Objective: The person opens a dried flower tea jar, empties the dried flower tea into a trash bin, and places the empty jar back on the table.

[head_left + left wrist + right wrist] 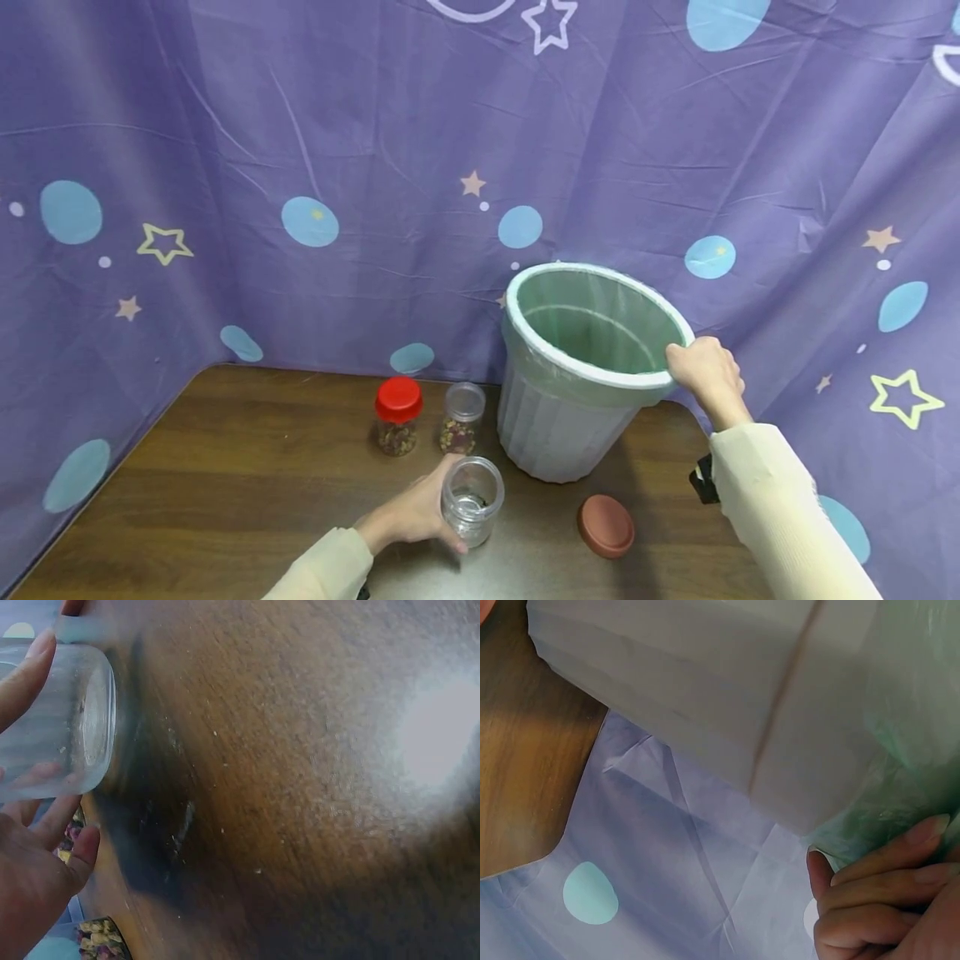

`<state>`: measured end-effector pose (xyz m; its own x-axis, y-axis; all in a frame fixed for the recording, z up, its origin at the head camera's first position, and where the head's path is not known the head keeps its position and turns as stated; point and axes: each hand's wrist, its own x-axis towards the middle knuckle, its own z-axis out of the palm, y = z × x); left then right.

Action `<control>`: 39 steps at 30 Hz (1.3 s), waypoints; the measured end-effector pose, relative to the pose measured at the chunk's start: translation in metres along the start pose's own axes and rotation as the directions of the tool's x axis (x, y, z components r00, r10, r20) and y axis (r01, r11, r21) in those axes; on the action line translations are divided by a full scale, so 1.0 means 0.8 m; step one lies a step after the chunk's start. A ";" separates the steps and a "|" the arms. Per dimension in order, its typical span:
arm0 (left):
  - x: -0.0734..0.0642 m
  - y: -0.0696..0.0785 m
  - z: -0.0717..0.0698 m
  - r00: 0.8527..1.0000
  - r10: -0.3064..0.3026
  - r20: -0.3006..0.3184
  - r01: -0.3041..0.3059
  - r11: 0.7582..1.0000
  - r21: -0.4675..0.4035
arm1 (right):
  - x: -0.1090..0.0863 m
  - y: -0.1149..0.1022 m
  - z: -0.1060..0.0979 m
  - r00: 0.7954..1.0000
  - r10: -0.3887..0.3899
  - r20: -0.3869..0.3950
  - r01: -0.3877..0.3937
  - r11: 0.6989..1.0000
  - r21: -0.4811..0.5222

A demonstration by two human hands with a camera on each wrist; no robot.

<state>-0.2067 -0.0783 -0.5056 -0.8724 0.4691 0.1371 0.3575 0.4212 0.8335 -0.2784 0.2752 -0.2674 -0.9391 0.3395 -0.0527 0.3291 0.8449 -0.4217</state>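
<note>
My left hand (pixel 422 505) holds a clear jar (pixel 474 498) without a lid near the front of the table, thumb on one side and fingers on the other. In the left wrist view the jar (pixel 56 720) shows see-through walls, with its base close over the wood. My right hand (pixel 707 372) grips the right side of the rim of a trash bin (pixel 558 429), pale grey with a greenish plastic liner folded over the edge. The bin leans toward the right. In the right wrist view, curled fingers (pixel 877 900) press against the liner.
Behind the left hand stand a jar with a red lid (pixel 399 400) and a jar with a clear lid (pixel 463 408), both partly filled with dried buds. A reddish-brown lid (pixel 606 526) lies right of the held jar. A purple patterned curtain (pixel 360 208) hangs behind the table (pixel 225 475).
</note>
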 end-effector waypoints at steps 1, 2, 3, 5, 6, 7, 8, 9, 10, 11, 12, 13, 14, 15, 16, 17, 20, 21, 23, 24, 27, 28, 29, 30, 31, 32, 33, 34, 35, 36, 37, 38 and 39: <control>0.000 -0.002 0.001 1.000 -0.002 0.001 0.002 1.000 -0.005 | 0.000 0.000 0.001 1.000 0.000 0.001 0.000 1.000 0.000; -0.001 -0.003 0.001 1.000 -0.004 0.000 0.004 1.000 -0.007 | 0.000 0.001 0.001 1.000 -0.002 0.001 0.002 1.000 0.002; -0.001 -0.005 0.002 1.000 -0.006 0.000 0.006 1.000 -0.009 | -0.001 0.001 0.001 1.000 -0.006 0.001 0.006 1.000 0.004; -0.001 -0.008 0.003 1.000 -0.008 -0.004 0.008 1.000 -0.009 | 0.000 0.002 0.001 1.000 -0.015 0.004 0.015 1.000 0.009; -0.002 -0.009 0.004 1.000 -0.010 -0.008 0.009 1.000 -0.008 | 0.000 0.002 0.001 1.000 -0.019 0.005 0.019 1.000 0.011; -0.002 -0.010 0.005 1.000 -0.009 -0.012 0.009 1.000 -0.011 | 0.000 0.002 0.001 1.000 -0.024 0.005 0.024 1.000 0.014; -0.002 -0.011 0.005 1.000 -0.010 -0.014 0.010 1.000 -0.012 | 0.000 0.002 0.001 1.000 -0.029 0.004 0.029 0.999 0.016; -0.002 -0.012 0.006 1.000 -0.010 -0.016 0.010 1.000 -0.016 | 0.001 0.003 0.001 0.999 -0.034 0.004 0.034 0.999 0.017; -0.002 -0.012 0.005 1.000 -0.010 -0.018 0.010 1.000 -0.015 | 0.001 0.003 0.001 0.999 -0.039 0.004 0.039 0.999 0.019; -0.003 -0.012 0.005 1.000 -0.012 -0.018 0.012 1.000 -0.018 | 0.001 0.003 0.001 0.999 -0.043 0.002 0.043 0.999 0.021; -0.003 -0.012 0.005 1.000 -0.013 -0.019 0.013 1.000 -0.017 | 0.001 0.004 0.001 0.999 -0.048 -0.002 0.048 0.999 0.025; -0.003 -0.012 0.005 1.000 -0.015 -0.019 0.015 1.000 -0.018 | 0.001 0.004 0.001 0.999 -0.054 -0.005 0.054 0.998 0.028; -0.003 -0.012 0.005 1.000 -0.018 -0.018 0.018 1.000 -0.016 | 0.001 0.005 0.002 0.998 -0.059 -0.009 0.059 0.998 0.031; -0.003 -0.012 0.005 1.000 -0.021 -0.019 0.021 1.000 -0.013 | 0.001 0.006 0.002 0.998 -0.064 -0.012 0.065 0.997 0.033; -0.004 -0.012 0.005 1.000 -0.022 -0.019 0.022 1.000 -0.009 | 0.001 0.006 0.002 0.998 -0.067 -0.016 0.068 0.997 0.037; -0.004 -0.012 0.006 1.000 -0.022 -0.019 0.022 1.000 -0.010 | 0.001 0.007 0.002 0.997 -0.072 -0.022 0.073 0.997 0.040; -0.004 -0.012 0.007 1.000 -0.022 -0.019 0.022 1.000 -0.017 | 0.001 0.008 0.004 0.996 -0.083 -0.041 0.086 0.995 0.053; -0.004 -0.012 0.007 1.000 -0.023 -0.020 0.022 1.000 -0.021 | 0.001 0.008 0.004 0.995 -0.086 -0.047 0.088 0.994 0.058; -0.005 -0.013 0.008 0.999 -0.024 -0.021 0.023 0.999 -0.032 | 0.001 0.007 0.005 0.994 -0.091 -0.058 0.095 0.993 0.066; -0.005 -0.013 0.008 0.999 -0.024 -0.022 0.023 0.999 -0.036 | 0.001 0.007 0.005 0.994 -0.093 -0.062 0.098 0.993 0.069; -0.005 -0.013 0.008 0.999 -0.023 -0.027 0.022 0.999 -0.036 | 0.000 0.007 0.005 0.993 -0.103 -0.063 0.108 0.992 0.072; -0.005 -0.014 0.008 0.999 -0.021 -0.030 0.020 0.999 -0.034 | 0.000 0.007 0.005 0.992 -0.108 -0.063 0.112 0.991 0.075; -0.006 -0.014 0.008 0.999 -0.018 -0.033 0.017 0.999 -0.030 | 0.000 0.007 0.004 0.992 -0.112 -0.063 0.117 0.990 0.076; -0.006 -0.014 0.007 0.999 -0.016 -0.037 0.015 1.000 -0.028 | -0.001 0.007 0.004 0.991 -0.115 -0.061 0.120 0.990 0.080; -0.006 -0.014 0.007 0.999 -0.014 -0.039 0.013 1.000 -0.027 | -0.001 0.007 0.004 0.991 -0.118 -0.060 0.123 0.989 0.085; -0.006 -0.014 0.007 0.999 -0.011 -0.040 0.010 1.000 -0.030 | -0.002 0.007 0.004 0.991 -0.122 -0.060 0.127 0.988 0.092; -0.006 -0.014 0.007 0.999 -0.009 -0.039 0.007 0.999 -0.036 | -0.002 0.007 0.004 0.990 -0.124 -0.061 0.130 0.986 0.101; -0.006 -0.014 0.007 0.999 -0.007 -0.036 0.005 0.999 -0.047 | -0.002 0.007 0.004 0.990 -0.127 -0.063 0.133 0.985 0.109; -0.006 -0.013 0.007 0.999 -0.004 -0.031 0.002 0.998 -0.060 | -0.002 0.008 0.005 0.990 -0.127 -0.063 0.134 0.984 0.119; -0.006 -0.013 0.007 1.000 -0.003 -0.025 0.001 0.997 -0.075 | -0.002 0.009 0.005 0.990 -0.127 -0.060 0.134 0.982 0.132; -0.006 -0.013 0.007 1.000 -0.001 -0.018 -0.001 0.996 -0.088 | -0.002 0.010 0.005 0.990 -0.126 -0.057 0.133 0.980 0.148; -0.006 -0.012 0.007 1.000 0.001 -0.011 -0.002 0.995 -0.103 | -0.002 0.011 0.006 0.991 -0.122 -0.052 0.129 0.978 0.165; -0.007 -0.012 0.007 1.000 0.003 -0.007 -0.004 0.994 -0.111 | -0.001 0.012 0.006 0.992 -0.118 -0.046 0.125 0.975 0.182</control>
<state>-0.2034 -0.0804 -0.5174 -0.8736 0.4651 0.1431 0.3216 0.3310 0.8871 -0.2747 0.2805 -0.2758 -0.9660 0.2558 0.0389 0.1860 0.7909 -0.5829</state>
